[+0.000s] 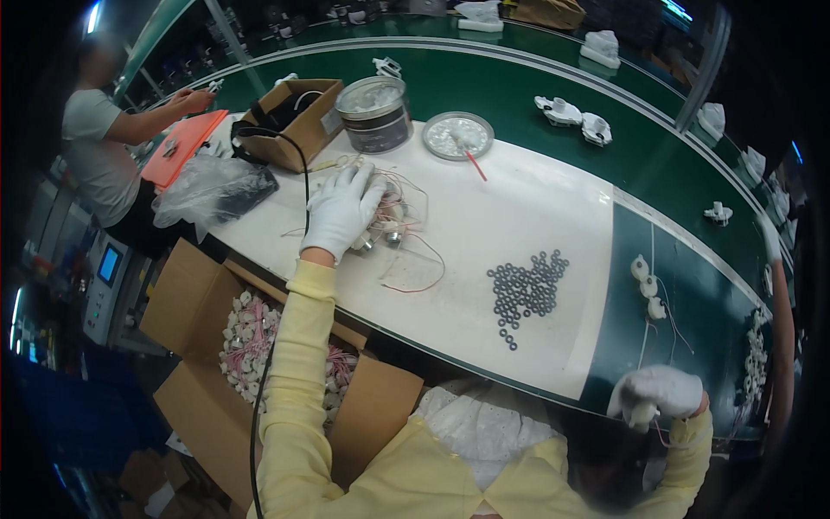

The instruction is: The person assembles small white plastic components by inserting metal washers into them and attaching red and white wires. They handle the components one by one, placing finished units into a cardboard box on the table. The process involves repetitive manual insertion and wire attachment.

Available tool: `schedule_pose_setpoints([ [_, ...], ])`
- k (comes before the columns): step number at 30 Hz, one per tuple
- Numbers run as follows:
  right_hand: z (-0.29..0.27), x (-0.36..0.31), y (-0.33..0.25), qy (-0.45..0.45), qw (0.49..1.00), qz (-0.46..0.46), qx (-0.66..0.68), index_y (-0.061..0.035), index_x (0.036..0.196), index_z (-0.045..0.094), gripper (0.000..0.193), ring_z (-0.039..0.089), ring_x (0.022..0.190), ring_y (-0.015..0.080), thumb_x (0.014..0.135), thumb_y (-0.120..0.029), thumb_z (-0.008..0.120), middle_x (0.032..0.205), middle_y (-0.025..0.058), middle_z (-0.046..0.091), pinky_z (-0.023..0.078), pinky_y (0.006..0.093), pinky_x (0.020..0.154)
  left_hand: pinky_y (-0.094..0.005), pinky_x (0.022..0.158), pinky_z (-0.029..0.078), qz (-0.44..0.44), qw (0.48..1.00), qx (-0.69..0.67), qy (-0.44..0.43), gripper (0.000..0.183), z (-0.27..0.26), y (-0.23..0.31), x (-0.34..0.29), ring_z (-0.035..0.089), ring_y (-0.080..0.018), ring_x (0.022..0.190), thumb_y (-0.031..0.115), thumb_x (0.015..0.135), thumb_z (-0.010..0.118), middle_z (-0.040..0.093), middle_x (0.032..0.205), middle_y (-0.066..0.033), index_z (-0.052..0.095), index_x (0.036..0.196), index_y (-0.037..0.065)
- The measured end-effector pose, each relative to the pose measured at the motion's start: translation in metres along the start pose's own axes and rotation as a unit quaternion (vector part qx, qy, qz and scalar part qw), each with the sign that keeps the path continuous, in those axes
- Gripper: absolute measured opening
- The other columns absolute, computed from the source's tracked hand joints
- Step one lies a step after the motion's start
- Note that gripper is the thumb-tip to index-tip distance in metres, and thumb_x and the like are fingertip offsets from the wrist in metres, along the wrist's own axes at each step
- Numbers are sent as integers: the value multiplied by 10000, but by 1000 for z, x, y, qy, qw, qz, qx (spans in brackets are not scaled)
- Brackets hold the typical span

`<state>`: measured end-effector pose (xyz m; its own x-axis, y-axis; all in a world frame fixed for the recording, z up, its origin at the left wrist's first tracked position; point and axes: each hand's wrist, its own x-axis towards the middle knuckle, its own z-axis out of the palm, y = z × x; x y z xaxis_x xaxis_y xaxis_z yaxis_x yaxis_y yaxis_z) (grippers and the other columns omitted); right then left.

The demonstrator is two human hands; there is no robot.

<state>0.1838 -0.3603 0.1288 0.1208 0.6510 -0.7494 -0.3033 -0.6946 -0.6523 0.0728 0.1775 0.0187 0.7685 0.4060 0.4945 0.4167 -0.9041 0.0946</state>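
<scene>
My left hand (341, 208), in a white glove, lies with its fingers stretched over a small heap of wired parts (394, 210). These are white and silver, motor-like pieces with thin red and white leads; the glove hides some of them. At the lower right, by the table's near edge, my right hand (664, 391), also gloved and slightly blurred, is closed round a small white motor-like part (641, 415) with a thin lead hanging from it. Several similar white wired parts (648, 287) lie in a row on the green mat beyond that hand.
Many dark rings (523, 292) lie mid-table. Behind are a grease tub (373, 117), a lid of white paste (458, 136) with a red stick, and a cardboard box (303, 138). An open carton (199, 381) of wired parts stands below left. A co-worker (104, 147) works at far left.
</scene>
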Motion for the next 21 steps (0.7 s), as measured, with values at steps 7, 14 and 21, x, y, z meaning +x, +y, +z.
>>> schedule_pose_setpoints([
  [7,11,27,-12,312,935,-92,-144,11,934,658,424,631,605,119,974,-406,730,706,31,661,486,258,572,-452,1118,448,48,988,-120,-83,494,-29,56,-10,574,-400,1304,407,1076,532,610,1431,-211,611,1442,85],
  [14,5,53,-47,306,704,-63,-638,-34,897,730,605,706,679,349,871,-637,689,751,166,731,560,434,696,-459,1068,485,57,979,-189,44,490,-61,63,-19,599,-413,1271,329,1002,668,624,1394,-226,626,1407,57],
  [21,-6,93,-78,296,689,14,-661,-4,790,757,797,723,729,384,921,-760,543,697,185,711,394,519,1134,-422,677,544,60,996,-42,56,131,-54,93,-42,684,-307,733,226,921,741,725,807,-101,782,932,102],
])
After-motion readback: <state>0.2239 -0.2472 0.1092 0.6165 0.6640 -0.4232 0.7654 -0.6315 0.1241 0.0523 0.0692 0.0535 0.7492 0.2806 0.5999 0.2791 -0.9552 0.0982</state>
